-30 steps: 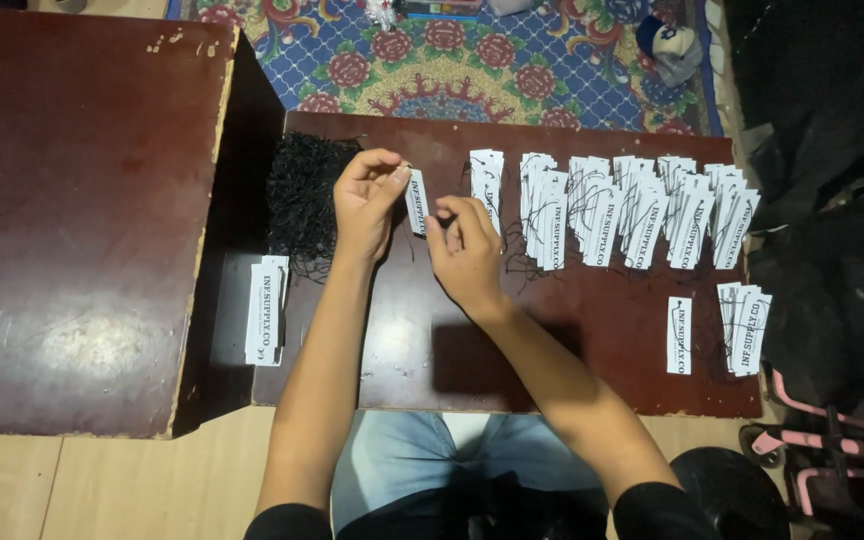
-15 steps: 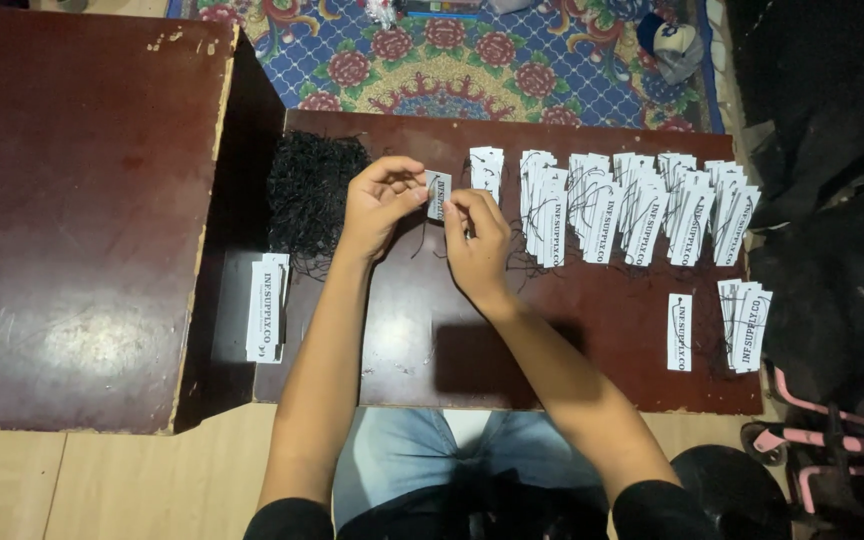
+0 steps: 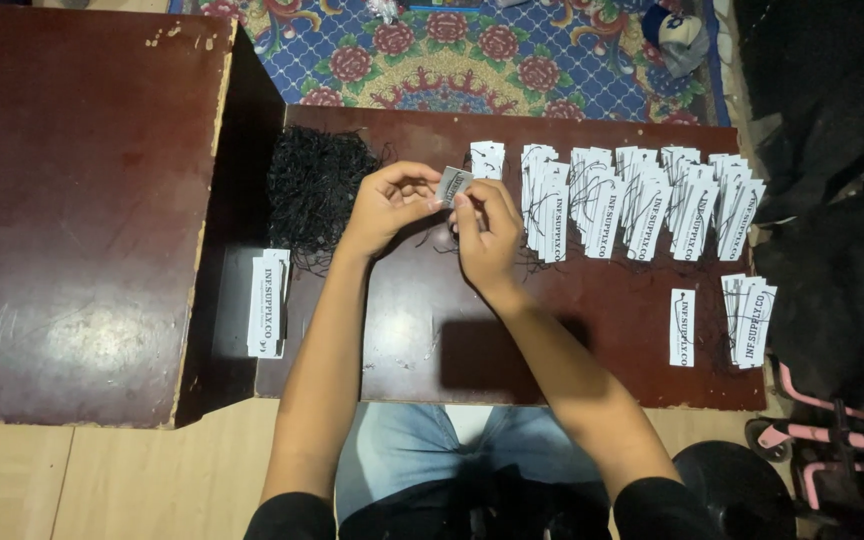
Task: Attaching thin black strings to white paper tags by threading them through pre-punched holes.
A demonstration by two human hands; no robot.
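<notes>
My left hand [image 3: 388, 203] and my right hand [image 3: 487, 230] meet over the low dark wooden table [image 3: 432, 340] and both pinch one small white paper tag [image 3: 453, 184], held tilted between the fingertips. A thin black string hangs from the tag near my right fingers. A heap of black strings [image 3: 314, 190] lies just left of my left hand. A long row of white printed tags with strings [image 3: 632, 200] is laid out to the right of my right hand.
A small stack of white tags [image 3: 268, 302] lies at the table's left edge. One single tag [image 3: 683, 327] and another small stack [image 3: 750, 318] lie at the right front. A larger dark table [image 3: 82, 200] stands on the left. A patterned rug [image 3: 472, 60] lies beyond.
Both hands have lifted the tag slightly and drawn it closer together above the table; the tag has turned from upright to tilted between the fingertips.
</notes>
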